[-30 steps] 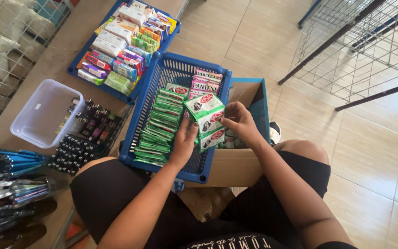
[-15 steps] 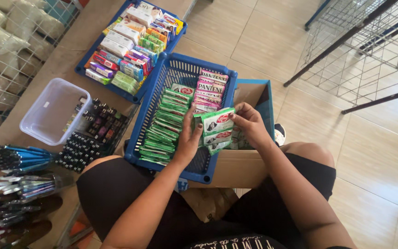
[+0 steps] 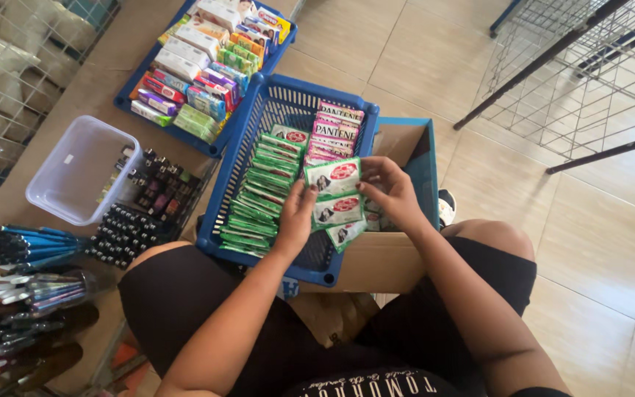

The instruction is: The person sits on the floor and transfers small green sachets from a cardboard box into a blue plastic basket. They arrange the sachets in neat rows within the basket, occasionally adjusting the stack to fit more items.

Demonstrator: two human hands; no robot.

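Green sachet strip [image 3: 334, 198] pinched by left hand [image 3: 297, 217] and right hand [image 3: 391, 192] fingers, lower end hidden behind blue basket [image 3: 273, 110].

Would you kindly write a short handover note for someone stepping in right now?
Left hand and right hand together hold a strip of green sachets over the blue basket. Done: a row of green sachets fills the basket's left side, and pink sachets sit at its far right. Left: the held strip is not yet laid in. The cardboard box stands open beside the basket.
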